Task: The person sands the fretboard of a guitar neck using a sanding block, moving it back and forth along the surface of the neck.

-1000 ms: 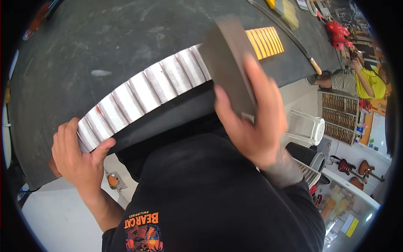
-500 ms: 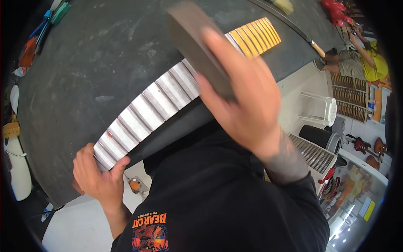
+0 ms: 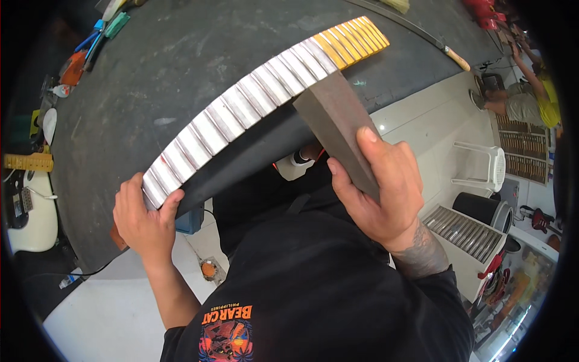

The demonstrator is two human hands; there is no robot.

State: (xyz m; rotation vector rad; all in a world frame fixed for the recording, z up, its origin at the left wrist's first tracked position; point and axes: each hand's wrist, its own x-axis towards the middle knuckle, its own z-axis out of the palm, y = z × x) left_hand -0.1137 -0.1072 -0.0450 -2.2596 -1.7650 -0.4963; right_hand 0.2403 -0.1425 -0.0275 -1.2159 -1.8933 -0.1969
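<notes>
A guitar neck [image 3: 229,113] lies along the near edge of the dark work table, running from lower left to upper right. Silvery-white strips cover the spaces between most of its frets; the far-right end is yellow. My left hand [image 3: 143,220] is closed round the neck's left end, thumb on the near side and fingers on the far side. In my right hand [image 3: 389,199] is a dark brown rectangular abrasive block [image 3: 338,120], gripped by its near end. The block's far end is close to the neck near the yellow section; whether they touch I cannot tell.
A wooden-handled curved tool [image 3: 449,53] lies beyond the neck. Brushes and tools [image 3: 108,33] line the table's left side, with a cream guitar body [image 3: 36,211] below. At right stand a white stool [image 3: 482,166], a rack of metal bars [image 3: 464,232] and another person [image 3: 525,99].
The block, blurred and raised across the neck before, has come down toward me and to the right, uncovering the frets. My left hand keeps its grip. The whole view has shifted slightly.
</notes>
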